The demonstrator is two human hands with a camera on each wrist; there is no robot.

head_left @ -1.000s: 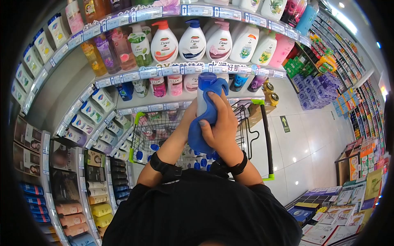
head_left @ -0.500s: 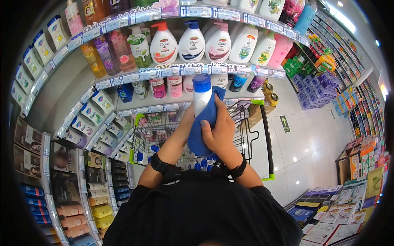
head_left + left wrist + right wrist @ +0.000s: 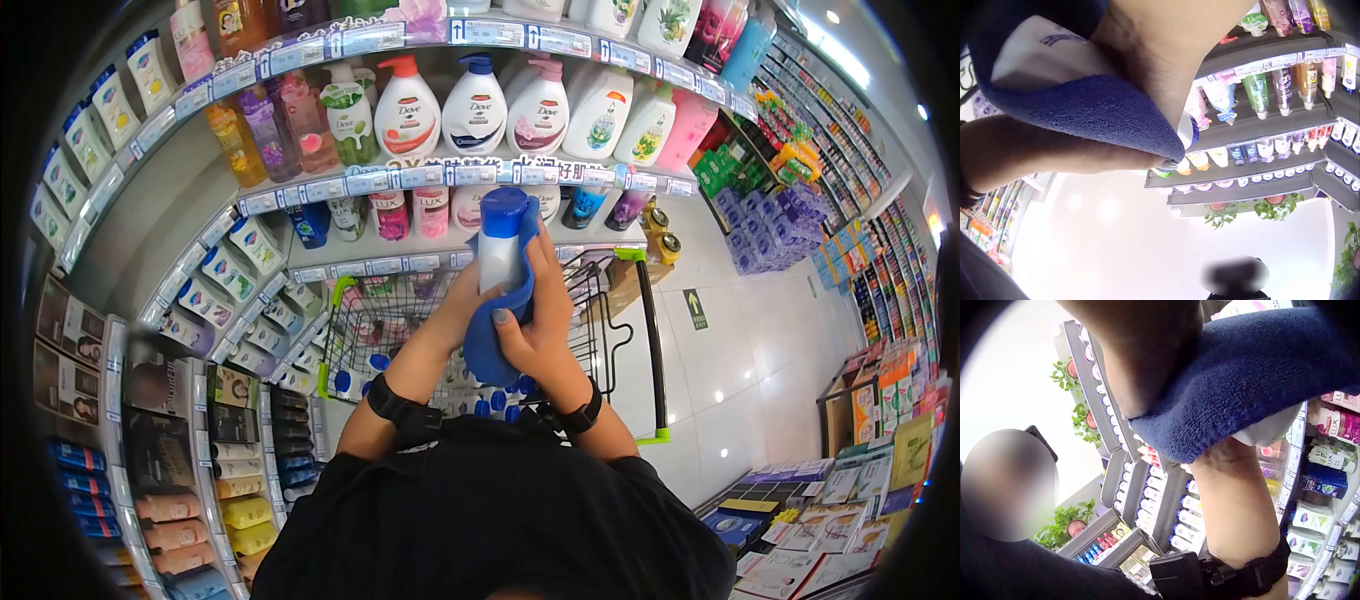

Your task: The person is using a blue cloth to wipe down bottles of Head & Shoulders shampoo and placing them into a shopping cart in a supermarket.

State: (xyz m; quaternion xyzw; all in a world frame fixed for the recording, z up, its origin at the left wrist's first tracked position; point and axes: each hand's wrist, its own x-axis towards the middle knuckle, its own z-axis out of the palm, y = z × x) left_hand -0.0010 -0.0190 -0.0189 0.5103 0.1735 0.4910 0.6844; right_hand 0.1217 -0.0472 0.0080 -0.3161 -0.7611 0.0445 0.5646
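Observation:
A white bottle with a blue cap (image 3: 499, 262) is held up in front of the body, above a shopping cart. My left hand (image 3: 462, 305) grips it from the left, its fingers partly hidden behind the bottle. A blue cloth (image 3: 490, 358) wraps the bottle's right side and hangs below it. With my right hand (image 3: 540, 315) I hold the cloth against the bottle, thumb in front. In the left wrist view, the towelling cloth (image 3: 1085, 112) curves around the white bottle (image 3: 1047, 56). The right wrist view shows the cloth (image 3: 1241, 381) covering most of the bottle.
The wire shopping cart (image 3: 652, 350) with green corners holds several blue-capped bottles (image 3: 345, 383). Ahead, shelves carry pump bottles (image 3: 475, 110) and price strips (image 3: 420, 176). More shelving with bottles (image 3: 228, 272) curves along the left. Tiled floor (image 3: 745, 370) and stacked purple packs (image 3: 775, 230) lie right.
The cloth has moved down from beside the cap to the bottle's side, with the right hand. The bottle leaned left half a second ago and now stands straighter in view.

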